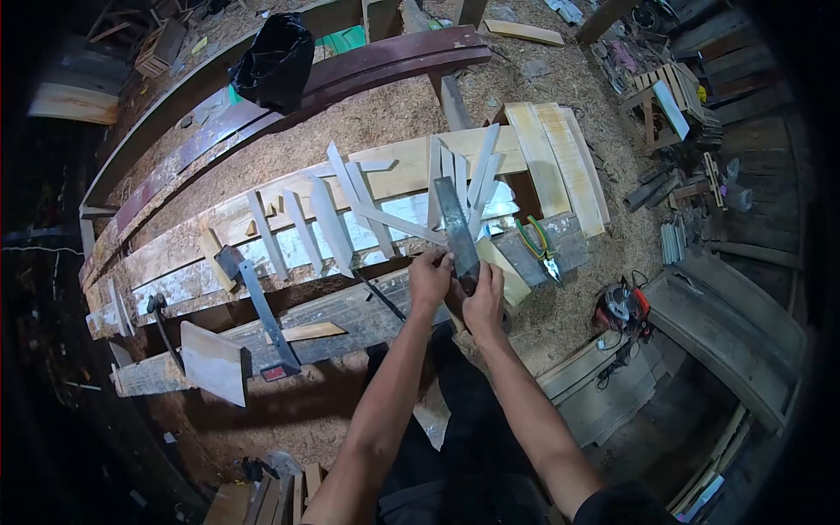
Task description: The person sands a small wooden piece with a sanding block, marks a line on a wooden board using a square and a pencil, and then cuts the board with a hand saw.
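In the head view, my left hand (430,278) and my right hand (485,304) are close together over the near edge of the workbench. Between them stands a long grey tapering blade, which looks like a handsaw (457,223), its narrow end pointing away from me. My left fingers pinch its left edge, and my right fingers wrap its lower right side; the handle end is mostly hidden. Just beyond my left hand ends a thin wooden strip (394,220). Pliers (538,247) with green-yellow handles lie to the right. A thin black rod (381,294) lies to the left.
Several cut wooden strips (302,229) lie across the bench planks (192,245). A try square (265,306), a hammer (162,324) and a pale block (213,360) are on the left. A black bag (276,61) sits beyond. A red power tool (621,306) stands right.
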The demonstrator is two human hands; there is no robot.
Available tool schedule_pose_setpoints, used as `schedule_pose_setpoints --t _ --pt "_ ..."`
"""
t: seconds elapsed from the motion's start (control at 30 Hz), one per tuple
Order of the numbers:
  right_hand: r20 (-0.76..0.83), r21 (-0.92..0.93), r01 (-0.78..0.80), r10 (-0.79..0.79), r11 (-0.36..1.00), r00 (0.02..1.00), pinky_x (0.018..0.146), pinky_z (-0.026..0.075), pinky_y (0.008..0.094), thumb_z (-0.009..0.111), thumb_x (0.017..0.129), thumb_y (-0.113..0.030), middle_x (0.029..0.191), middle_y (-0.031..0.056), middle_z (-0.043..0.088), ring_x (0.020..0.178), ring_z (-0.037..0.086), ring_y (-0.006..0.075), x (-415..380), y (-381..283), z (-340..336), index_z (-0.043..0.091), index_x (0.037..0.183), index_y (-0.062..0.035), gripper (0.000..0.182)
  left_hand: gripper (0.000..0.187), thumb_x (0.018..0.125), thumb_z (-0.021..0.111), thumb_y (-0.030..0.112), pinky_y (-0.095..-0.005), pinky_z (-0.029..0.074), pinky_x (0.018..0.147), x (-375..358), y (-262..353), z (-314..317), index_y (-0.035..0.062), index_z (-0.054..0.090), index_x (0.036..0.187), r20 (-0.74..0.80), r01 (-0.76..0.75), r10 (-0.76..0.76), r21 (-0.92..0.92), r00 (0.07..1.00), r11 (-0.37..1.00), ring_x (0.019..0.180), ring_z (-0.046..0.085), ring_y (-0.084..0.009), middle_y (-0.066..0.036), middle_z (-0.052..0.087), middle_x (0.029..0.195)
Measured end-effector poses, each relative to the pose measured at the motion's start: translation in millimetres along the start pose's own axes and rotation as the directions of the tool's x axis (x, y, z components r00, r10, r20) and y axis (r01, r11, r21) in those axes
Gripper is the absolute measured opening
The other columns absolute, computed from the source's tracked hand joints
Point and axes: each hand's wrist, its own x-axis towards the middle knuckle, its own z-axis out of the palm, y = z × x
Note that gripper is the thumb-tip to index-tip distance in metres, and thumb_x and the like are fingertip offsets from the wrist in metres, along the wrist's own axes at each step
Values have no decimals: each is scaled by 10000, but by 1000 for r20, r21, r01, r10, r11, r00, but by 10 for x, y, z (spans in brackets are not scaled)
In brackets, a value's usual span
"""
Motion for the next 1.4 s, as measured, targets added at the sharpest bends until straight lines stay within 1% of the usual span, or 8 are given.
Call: schedule_pose_setpoints --t 0.3,0.47,0.67,0.8,0.9,1.07,1.17,1.4 --pt "-16 -199 -96 95 975 995 1008 442 521 824 853 -302 1279 197 538 1227 520 404 102 211 6 524 1393 35 703 204 956 704 126 -354 571 802 -216 -155 -124 -2 741 1109 -45 -56 62 134 997 989 879 764 -240 -167 773 929" --pt "-67 -157 -100 90 983 994 1045 390 564 819 843 -276 1374 202 470 1283 467 412 124 160 64 491 1451 18 751 203 963 691 135 -364 568 826 -259 -178 -421 -6 742 1099 -145 -84 107 161 984 983 894 762 -249 -176 772 950" --pt "33 19 288 -288 957 957 1060 397 539 771 870 -170 1335 194 514 1271 493 409 422 -243 285 537 1406 -18 605 197 957 698 115 -359 570 797 18 -371 -840 -37 720 1079 -364 -47 109 175 925 983 855 743 -237 -159 766 936" --pt "162 73 404 -410 912 897 1017 452 499 749 877 -121 1232 167 570 1179 564 387 769 -568 637 594 1318 -37 475 240 907 758 166 -421 575 808 359 -461 -957 -46 698 1000 -426 40 81 268 901 963 880 749 -334 -205 760 949" --pt "267 28 447 -438 894 858 972 477 502 757 872 -132 1190 148 574 1131 586 374 962 -491 953 619 1250 -58 409 311 878 803 231 -440 571 824 549 -402 -980 -41 706 992 -419 83 59 312 906 946 890 744 -367 -219 757 960" --pt "217 19 518 -509 855 833 899 526 479 708 915 -108 1098 148 586 1028 627 366 1114 -367 1119 633 1187 -75 284 371 836 843 294 -467 557 805 610 -271 -930 -20 702 975 -347 182 -63 324 936 928 897 724 -392 -217 741 944" --pt "202 71 449 -454 891 868 906 522 483 719 910 -113 1097 149 583 1037 619 374 1129 -368 1115 628 1179 -55 290 340 842 823 287 -489 551 797 638 -304 -863 -8 677 929 -348 184 -73 297 935 937 887 710 -407 -210 726 919" --pt "199 39 519 -516 854 833 926 517 486 736 912 -137 1093 169 580 1058 606 393 1212 -394 1131 603 1206 -15 345 367 834 826 272 -485 551 777 666 -345 -789 -40 666 941 -407 184 -41 320 913 929 851 713 -405 -224 720 879"
